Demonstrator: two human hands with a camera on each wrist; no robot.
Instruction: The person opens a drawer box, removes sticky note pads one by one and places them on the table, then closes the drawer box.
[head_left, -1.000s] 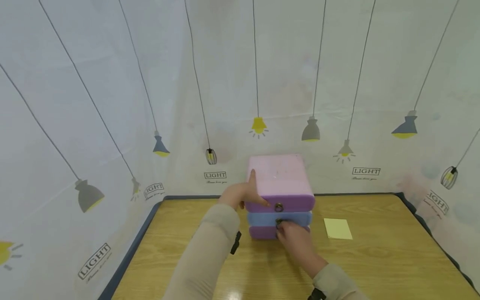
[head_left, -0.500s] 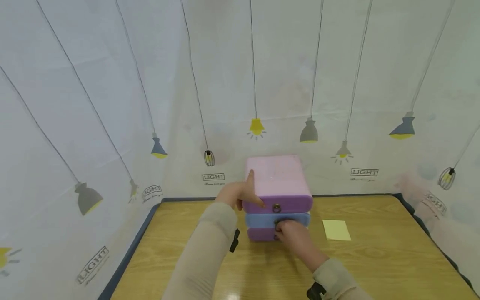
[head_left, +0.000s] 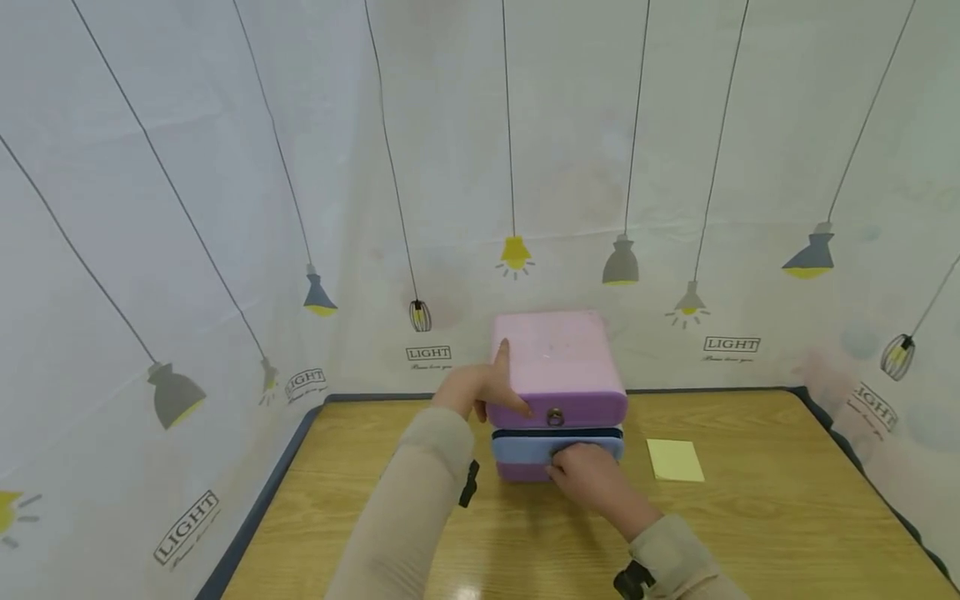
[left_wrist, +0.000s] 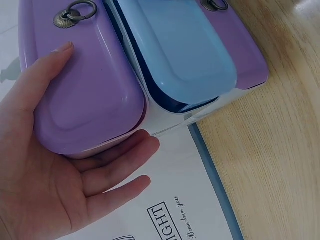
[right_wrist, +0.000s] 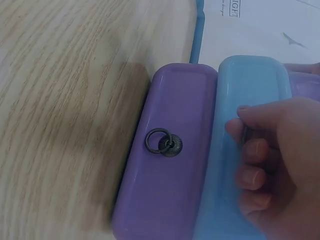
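A small drawer box (head_left: 555,350) with a pink top stands on the table near the back. It has a purple top drawer (head_left: 596,410), a blue middle drawer (head_left: 517,450) and a purple bottom drawer (right_wrist: 172,100). My left hand (left_wrist: 45,170) rests at the box's left corner, thumb on the top drawer's front, the other fingers stretched along the side. With curled fingers my right hand (right_wrist: 285,155) grips the metal ring pull (right_wrist: 245,134) of the blue drawer, mostly hidden by those fingers. The blue drawer stands slightly out, with a dark gap above its front.
A yellow pad of paper (head_left: 675,460) lies on the wooden table (head_left: 787,500) to the right of the box. Behind stands a white backdrop (head_left: 570,125) printed with hanging lamps. The top drawer bears a ring pull (head_left: 555,417), and the bottom one another (right_wrist: 165,142).
The blue drawer has come a little way out toward me, with my right hand on its ring pull. My left hand keeps its place on the box.
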